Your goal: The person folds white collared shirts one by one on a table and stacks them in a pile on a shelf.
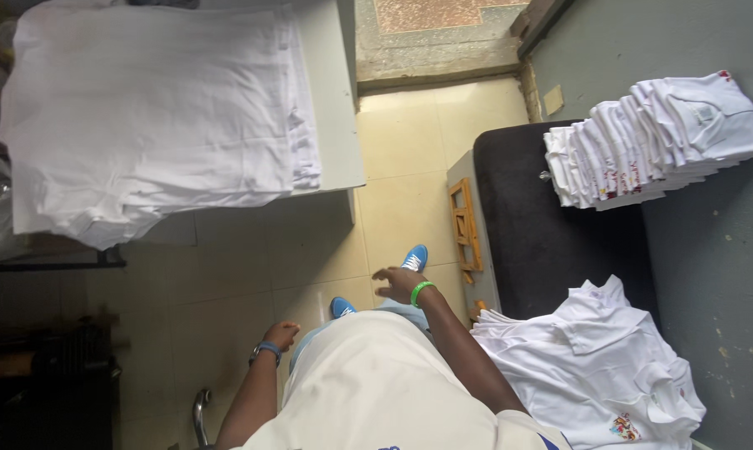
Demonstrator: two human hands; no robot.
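Observation:
My left hand (281,334) hangs low by my side with its fingers curled and nothing in it; a blue band sits on the wrist. Held out in front of me above the floor, my right hand (398,283) has its fingers spread and holds nothing; its wrist carries a green band. A heap of white shirts (597,367) lies on the dark sofa just right of my right arm. A flat pile of white shirts (156,108) covers the table at upper left.
A leaning stack of folded white shirts (655,137) stands on the dark sofa (535,225) against the grey wall. My blue shoes (415,257) rest on the beige tiled floor (401,142). Dark equipment (52,375) sits at lower left. A doorway threshold (435,50) lies ahead.

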